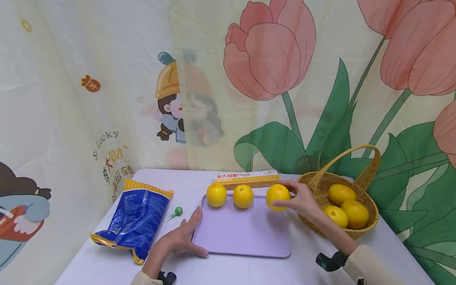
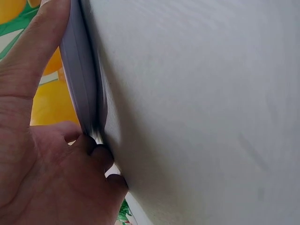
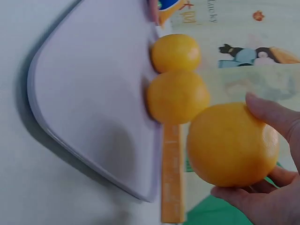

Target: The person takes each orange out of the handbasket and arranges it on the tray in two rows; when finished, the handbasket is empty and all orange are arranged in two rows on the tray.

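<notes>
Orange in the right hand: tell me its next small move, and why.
Probably lower the orange onto the tray, right of the two oranges lined up along its far edge. The right hand grips it over the tray's far right corner, and the right wrist view seems to show it raised, so a short descent would likely continue that row.

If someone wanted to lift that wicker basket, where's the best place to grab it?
Probably the top of its arched handle, coming from above: the arch spans the basket and rises above its rim, so the weight of the three oranges should hang below the grip. The right hand is nearest, but holds another orange.
</notes>
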`<state>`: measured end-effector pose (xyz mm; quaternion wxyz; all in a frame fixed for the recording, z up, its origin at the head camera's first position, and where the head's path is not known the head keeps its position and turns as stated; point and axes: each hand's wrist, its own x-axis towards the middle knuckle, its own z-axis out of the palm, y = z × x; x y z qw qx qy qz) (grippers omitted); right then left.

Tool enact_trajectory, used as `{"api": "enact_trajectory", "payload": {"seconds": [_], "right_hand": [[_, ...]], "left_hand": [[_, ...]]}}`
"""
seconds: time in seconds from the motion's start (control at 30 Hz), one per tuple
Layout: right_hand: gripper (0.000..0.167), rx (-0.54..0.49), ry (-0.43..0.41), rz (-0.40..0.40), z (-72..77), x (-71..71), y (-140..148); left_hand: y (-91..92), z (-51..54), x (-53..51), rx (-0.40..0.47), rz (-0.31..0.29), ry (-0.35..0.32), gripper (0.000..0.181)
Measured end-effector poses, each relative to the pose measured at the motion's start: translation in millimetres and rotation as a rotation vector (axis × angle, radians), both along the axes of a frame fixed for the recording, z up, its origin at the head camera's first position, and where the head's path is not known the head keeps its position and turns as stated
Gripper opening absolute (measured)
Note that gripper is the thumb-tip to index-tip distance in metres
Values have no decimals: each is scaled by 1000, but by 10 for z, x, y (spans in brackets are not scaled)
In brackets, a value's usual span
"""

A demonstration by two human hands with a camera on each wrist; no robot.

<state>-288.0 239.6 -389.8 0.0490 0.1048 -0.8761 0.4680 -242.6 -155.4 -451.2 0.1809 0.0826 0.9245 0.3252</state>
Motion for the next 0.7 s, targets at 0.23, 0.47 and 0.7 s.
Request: {"api": "enact_trajectory", "payload": {"seconds": [0.23,0.47,0.7], "right_hand": [[73,21,-15,-82,-253,-265,-83],[74,44,-35,-147,-432,-449,-131],[72,57,-40,-148,-532,-494,-191]], "left_hand": [[-3,-6,-2,15,-19,2,145],[-4,-1,2,22,-41,1,144],[9,-3,3,5,-13,-2,144]]}}
